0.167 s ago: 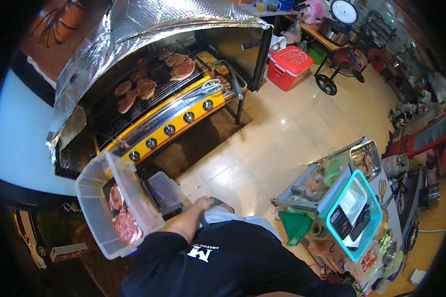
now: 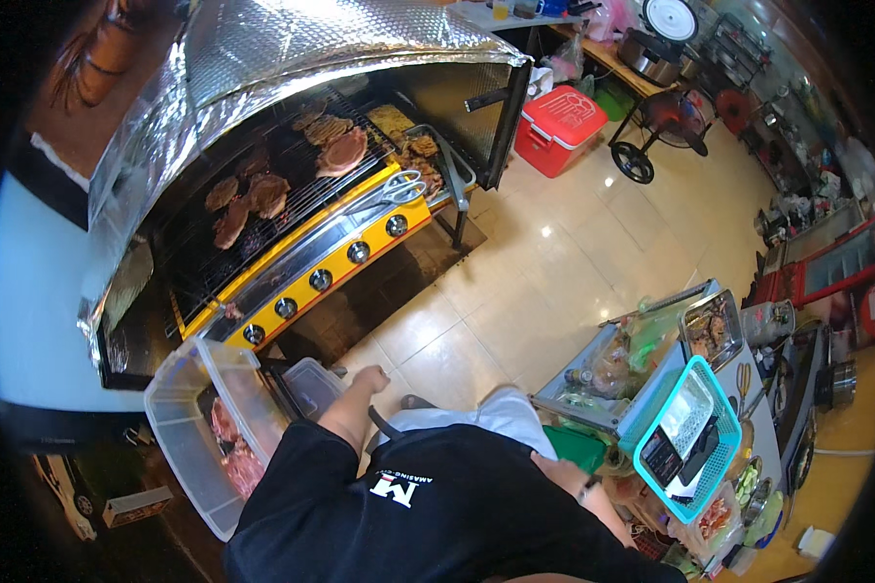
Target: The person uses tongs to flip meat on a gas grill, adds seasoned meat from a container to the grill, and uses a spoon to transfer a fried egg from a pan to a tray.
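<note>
My left hand (image 2: 371, 377) hangs in front of my black shirt, fingers loosely curled with nothing seen in them. It is above a small clear lidded container (image 2: 311, 384) on the tiled floor, next to a big clear tub of raw meat (image 2: 180, 428). My right hand (image 2: 554, 472), a watch on its wrist, rests at my side by a green object, partly hidden by the shirt. Ahead stands a yellow-fronted grill (image 2: 360, 255) with several meat pieces (image 2: 262, 194) on its grate. Scissors (image 2: 397, 188) lie on the grill's front ledge.
A foil-lined hood (image 2: 292, 49) arches over the grill. A red cooler (image 2: 557, 124) and a floor fan (image 2: 656, 126) stand beyond. At my right, a metal cart (image 2: 566, 391) carries bags, a teal basket (image 2: 715, 403) and a tray of meat (image 2: 712, 328).
My left hand has shifted slightly forward and left. Nothing else has visibly moved.
</note>
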Demonstrator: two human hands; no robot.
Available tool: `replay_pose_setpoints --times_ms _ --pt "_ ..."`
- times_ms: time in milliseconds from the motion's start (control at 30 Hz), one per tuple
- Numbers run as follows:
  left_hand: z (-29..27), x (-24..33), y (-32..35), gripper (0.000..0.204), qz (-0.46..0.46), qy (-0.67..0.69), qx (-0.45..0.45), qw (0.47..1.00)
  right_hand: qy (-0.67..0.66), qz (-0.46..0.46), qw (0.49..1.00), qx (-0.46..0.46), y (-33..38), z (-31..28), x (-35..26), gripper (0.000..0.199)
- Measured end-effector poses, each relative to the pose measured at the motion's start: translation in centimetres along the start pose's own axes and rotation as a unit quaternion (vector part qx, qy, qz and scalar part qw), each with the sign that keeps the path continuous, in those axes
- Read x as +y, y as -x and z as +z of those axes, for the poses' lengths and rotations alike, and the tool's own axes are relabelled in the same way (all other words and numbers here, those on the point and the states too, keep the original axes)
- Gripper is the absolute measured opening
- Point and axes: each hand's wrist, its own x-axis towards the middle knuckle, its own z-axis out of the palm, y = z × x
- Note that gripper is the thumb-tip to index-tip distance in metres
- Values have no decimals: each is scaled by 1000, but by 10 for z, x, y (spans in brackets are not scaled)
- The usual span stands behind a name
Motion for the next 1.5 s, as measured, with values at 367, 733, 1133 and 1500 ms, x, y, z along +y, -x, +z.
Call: replay_pose_setpoints --times_ms 367,733,1133,1500 --pt "-68 3 -39 30 -79 221 139 962 -534 27 836 124 -416 -116 114 32" --pt "24 66 43 22 -43 191 35 980 -240 -80 908 334 -777 -262 198 34" --pt "-121 123 -60 39 -150 311 139 928 -400 -63 809 426 -772 -251 215 28" --pt "-256 203 -12 43 197 437 63 876 -502 61 730 460 -515 -245 88 26"
